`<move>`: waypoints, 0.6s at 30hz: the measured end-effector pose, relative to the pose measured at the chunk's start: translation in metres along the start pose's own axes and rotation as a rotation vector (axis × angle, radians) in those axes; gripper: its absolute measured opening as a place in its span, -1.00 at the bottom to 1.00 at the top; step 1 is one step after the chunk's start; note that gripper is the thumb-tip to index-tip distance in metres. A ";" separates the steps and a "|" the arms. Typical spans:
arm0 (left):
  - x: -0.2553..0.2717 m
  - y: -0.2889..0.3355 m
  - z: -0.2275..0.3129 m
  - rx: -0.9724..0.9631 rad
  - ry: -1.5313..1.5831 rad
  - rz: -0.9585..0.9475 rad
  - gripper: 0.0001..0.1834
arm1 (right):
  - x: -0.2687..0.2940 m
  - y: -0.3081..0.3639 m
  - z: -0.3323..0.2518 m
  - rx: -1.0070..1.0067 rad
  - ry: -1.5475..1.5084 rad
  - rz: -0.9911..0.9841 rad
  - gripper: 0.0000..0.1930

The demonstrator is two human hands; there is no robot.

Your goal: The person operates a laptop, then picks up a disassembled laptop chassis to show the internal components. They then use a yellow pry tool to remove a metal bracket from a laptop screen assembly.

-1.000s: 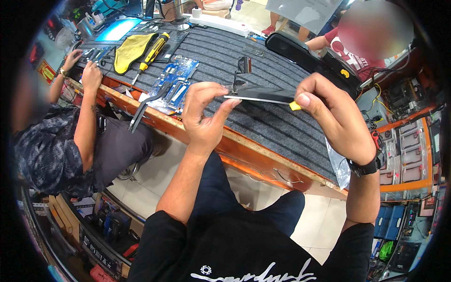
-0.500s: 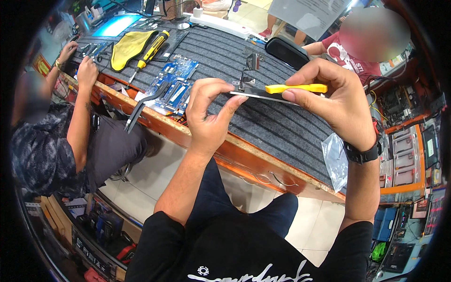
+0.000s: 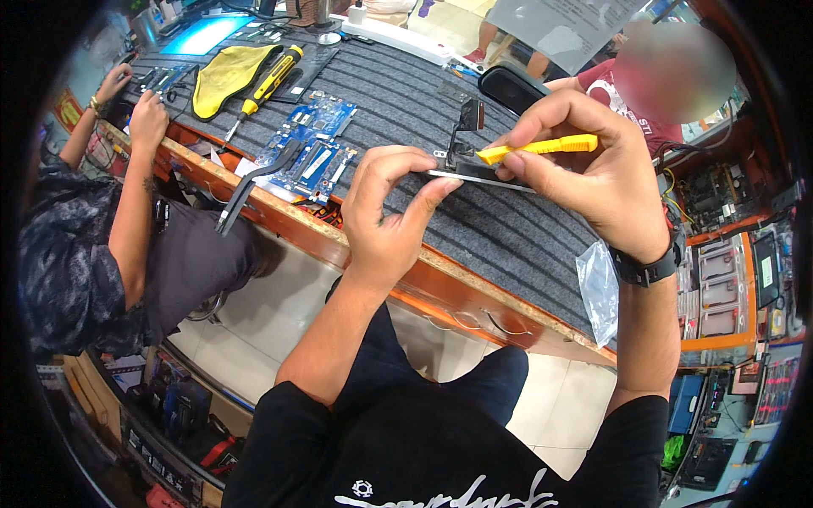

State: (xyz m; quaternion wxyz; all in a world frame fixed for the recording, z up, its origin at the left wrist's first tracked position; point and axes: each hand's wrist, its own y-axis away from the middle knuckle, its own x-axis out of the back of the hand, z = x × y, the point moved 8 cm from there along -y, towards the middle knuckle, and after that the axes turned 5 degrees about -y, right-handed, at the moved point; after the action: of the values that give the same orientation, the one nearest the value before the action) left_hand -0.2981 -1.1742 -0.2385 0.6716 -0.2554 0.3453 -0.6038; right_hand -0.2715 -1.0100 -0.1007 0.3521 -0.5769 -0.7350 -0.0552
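Between the thumb and fingers of my left hand [image 3: 381, 203] is the left end of a thin flat panel [image 3: 491, 181], dark on top with a silver edge. A dark ribbon cable [image 3: 471, 115] with a wider end piece stands up beyond the panel. My right hand [image 3: 589, 169] pinches a yellow plastic pry tool [image 3: 559, 146]. The tool slants, its narrow left end down close to the panel and the cable's base; whether it touches cannot be made out. My right fingers hide the panel's far end. Both hands are above the grey striped bench mat [image 3: 474, 254].
To the left lie a blue circuit board [image 3: 318, 161], a black bent strip [image 3: 254, 182] over the bench edge, a yellow-black screwdriver [image 3: 271, 82] and a yellow cloth [image 3: 230, 80]. A clear plastic bag [image 3: 598, 292] is at right. Two people are near; one's hands [image 3: 149, 123] work at far left.
The yellow pry tool has tilted, its left end now lower and nearer the cable's base. Both hands and the panel sit slightly differently in view, and the ribbon cable has shifted right.
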 end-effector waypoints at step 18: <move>-0.001 -0.003 0.010 -0.061 -0.068 0.084 -0.64 | -0.002 -0.024 0.000 -0.011 0.202 -0.300 -0.77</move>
State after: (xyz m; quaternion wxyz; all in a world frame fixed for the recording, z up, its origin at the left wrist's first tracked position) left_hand -0.2925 -1.1747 -0.2298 0.6995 -0.2814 0.3512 -0.5552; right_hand -0.2925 -1.0196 -0.0945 0.4089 -0.4541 -0.7734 -0.1687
